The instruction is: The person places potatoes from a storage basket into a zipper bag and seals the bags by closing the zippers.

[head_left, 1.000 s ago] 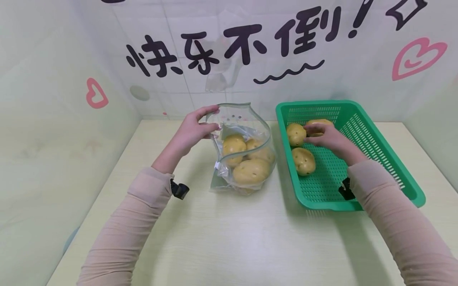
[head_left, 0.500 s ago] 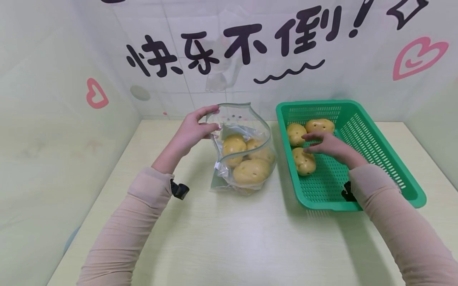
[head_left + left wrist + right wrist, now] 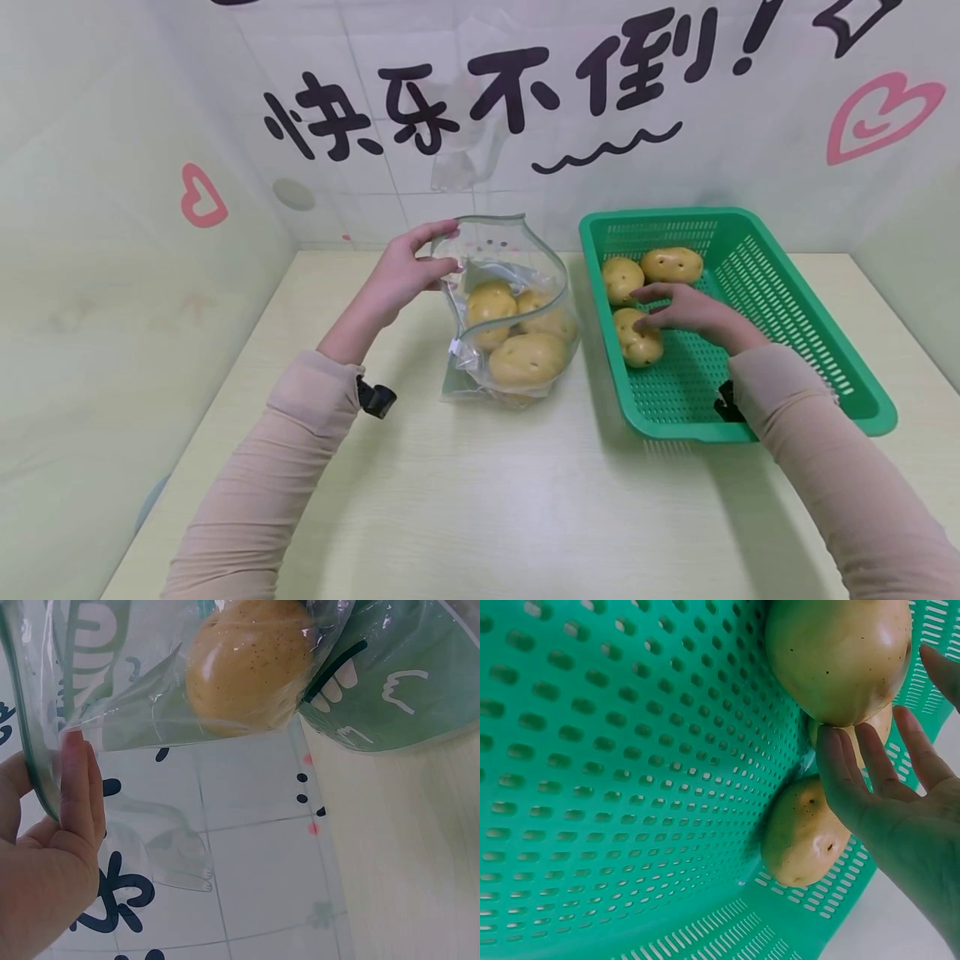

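Observation:
My left hand pinches the upper left edge of a clear slider zip bag, thumb and fingers on either side of the rim. The bag's mouth gapes, and several potatoes lie inside. In the left wrist view, one bagged potato shows through the plastic. My right hand is in the green basket, its fingers spread and slightly bent at the nearest potato. That potato appears large in the right wrist view, fingertips right at its edge. Two more potatoes, one round and one long, lie behind it.
The green plastic basket with slotted walls stands on the right of the pale tabletop, close beside the bag. A white sheet with black writing and pink hearts covers the back wall. Pale walls rise at both sides.
My right hand has left the long potato at the back and come forward over the nearest one, uncovering the long potato. My left hand and the bag have stayed still.

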The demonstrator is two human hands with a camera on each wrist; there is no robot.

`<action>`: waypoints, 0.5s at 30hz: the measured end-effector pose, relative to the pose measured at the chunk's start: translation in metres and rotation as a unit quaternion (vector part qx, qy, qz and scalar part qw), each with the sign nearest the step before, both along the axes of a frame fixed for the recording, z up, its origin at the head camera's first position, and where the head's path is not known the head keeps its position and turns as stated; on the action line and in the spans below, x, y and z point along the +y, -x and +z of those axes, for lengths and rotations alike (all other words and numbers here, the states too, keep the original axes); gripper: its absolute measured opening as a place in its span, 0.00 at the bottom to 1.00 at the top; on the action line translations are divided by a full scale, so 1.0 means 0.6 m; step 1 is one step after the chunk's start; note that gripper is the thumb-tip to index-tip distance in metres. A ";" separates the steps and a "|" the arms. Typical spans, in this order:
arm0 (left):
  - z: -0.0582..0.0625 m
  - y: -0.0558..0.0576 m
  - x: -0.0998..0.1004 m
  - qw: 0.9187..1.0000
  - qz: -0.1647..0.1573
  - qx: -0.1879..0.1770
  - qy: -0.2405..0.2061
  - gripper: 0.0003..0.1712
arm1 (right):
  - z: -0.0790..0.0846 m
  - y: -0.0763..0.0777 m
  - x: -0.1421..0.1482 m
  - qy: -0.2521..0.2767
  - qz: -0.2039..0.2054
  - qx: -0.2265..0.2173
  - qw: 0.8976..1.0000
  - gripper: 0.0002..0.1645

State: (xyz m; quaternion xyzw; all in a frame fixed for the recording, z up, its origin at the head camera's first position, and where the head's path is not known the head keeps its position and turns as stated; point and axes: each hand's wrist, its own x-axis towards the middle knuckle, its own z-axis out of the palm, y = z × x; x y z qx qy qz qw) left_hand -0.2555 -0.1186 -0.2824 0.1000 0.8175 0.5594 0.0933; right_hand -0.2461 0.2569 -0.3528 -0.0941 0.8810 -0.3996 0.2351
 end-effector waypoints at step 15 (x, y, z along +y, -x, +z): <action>-0.002 0.001 -0.004 1.000 -0.009 -0.003 -0.007 0.34 | -0.006 0.001 0.002 -0.017 0.017 -0.042 0.999 0.43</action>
